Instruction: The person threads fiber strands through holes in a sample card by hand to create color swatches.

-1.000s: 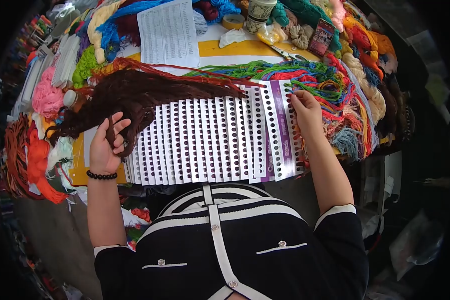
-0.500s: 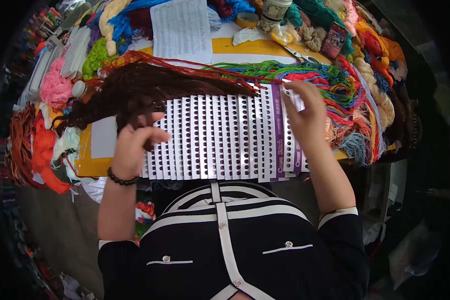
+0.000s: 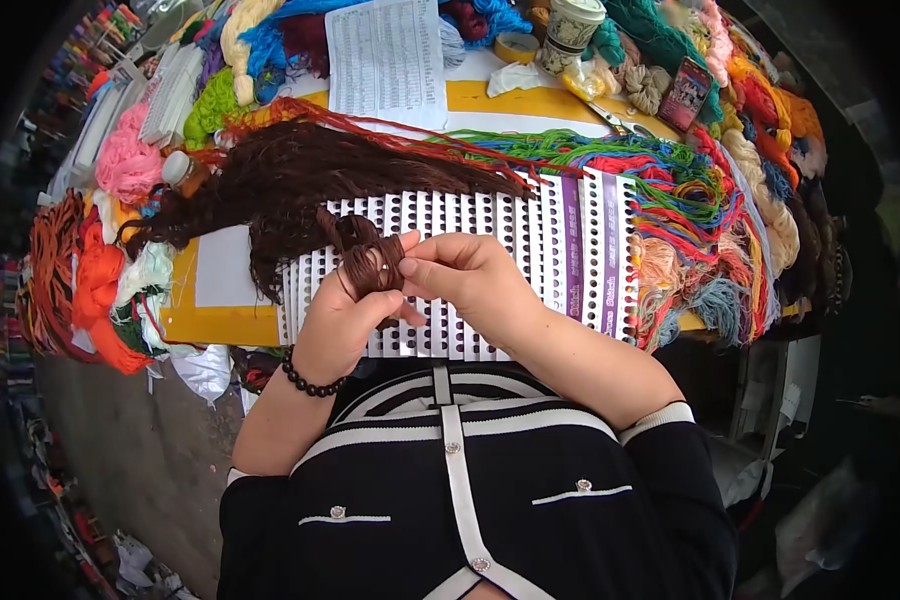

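Note:
My left hand (image 3: 332,322), with a black bead bracelet at the wrist, is wrapped round a looped hank of dark brown thread (image 3: 362,262). The fingertips of my right hand (image 3: 478,283) are pinched together at the right side of that hank, close to my left fingers. Beneath both hands lies a row of overlapping white cards with punched holes (image 3: 482,235), some at the right bearing purple printed strips (image 3: 576,240). A large spread of dark brown thread (image 3: 300,165) lies across the cards' upper left, and a tail of it hangs down beside my left hand.
Red, green and blue threads (image 3: 660,175) trail off the cards' right end. Behind are a printed sheet (image 3: 388,65), a tape roll (image 3: 516,46), a patterned cup (image 3: 572,30), scissors (image 3: 615,118) and a phone (image 3: 687,92). Pink yarn (image 3: 130,155) and a small jar (image 3: 177,168) sit left.
My right hand has left the cards' right end and come across to my left hand. My left hand has moved right and now holds the brown hank. The view has shifted slightly.

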`<state>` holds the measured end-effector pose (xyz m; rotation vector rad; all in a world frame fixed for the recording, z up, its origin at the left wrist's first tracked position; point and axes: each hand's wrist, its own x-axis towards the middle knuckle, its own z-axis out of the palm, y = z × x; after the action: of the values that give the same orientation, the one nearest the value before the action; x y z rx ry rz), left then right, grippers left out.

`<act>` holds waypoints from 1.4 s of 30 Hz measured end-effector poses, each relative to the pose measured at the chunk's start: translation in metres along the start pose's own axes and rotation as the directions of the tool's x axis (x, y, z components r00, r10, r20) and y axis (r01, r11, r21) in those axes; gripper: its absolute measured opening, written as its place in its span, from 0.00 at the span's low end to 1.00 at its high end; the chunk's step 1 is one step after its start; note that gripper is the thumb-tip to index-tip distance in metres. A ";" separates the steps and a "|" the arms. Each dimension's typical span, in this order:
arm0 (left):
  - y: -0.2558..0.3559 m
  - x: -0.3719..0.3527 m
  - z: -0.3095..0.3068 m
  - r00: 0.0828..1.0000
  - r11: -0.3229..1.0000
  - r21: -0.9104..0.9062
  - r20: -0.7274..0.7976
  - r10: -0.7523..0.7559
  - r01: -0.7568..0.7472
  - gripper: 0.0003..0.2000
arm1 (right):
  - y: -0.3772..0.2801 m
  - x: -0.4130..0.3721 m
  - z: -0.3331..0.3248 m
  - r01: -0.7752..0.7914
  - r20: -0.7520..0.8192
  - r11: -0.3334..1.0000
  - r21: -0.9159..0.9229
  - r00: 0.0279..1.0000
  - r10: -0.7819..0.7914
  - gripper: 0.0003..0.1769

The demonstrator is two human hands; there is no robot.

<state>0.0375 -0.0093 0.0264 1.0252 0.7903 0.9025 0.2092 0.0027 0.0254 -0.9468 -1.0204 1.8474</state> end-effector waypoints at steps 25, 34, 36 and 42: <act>-0.010 0.003 0.006 0.992 0.995 -0.044 -0.099 0.080 -0.085 0.19 | 0.002 0.001 0.003 -0.027 -0.001 0.980 0.199 1.000 0.028 0.06; -0.011 0.000 0.004 0.998 0.998 0.025 -0.032 0.059 -0.058 0.20 | 0.006 0.000 0.002 -0.012 -0.033 0.986 0.167 0.999 0.017 0.06; -0.012 0.001 0.003 0.995 0.997 -0.051 -0.081 0.056 -0.060 0.20 | 0.005 -0.001 0.002 0.010 -0.036 0.978 0.206 0.999 -0.003 0.06; -0.008 0.000 0.008 0.999 0.999 -0.024 -0.033 0.024 -0.025 0.21 | 0.008 0.000 0.000 0.031 -0.036 0.985 0.169 0.999 -0.026 0.06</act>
<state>0.0470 -0.0141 0.0218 1.0027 0.7938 0.9503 0.2071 0.0001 0.0187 -0.8548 -0.8375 1.8556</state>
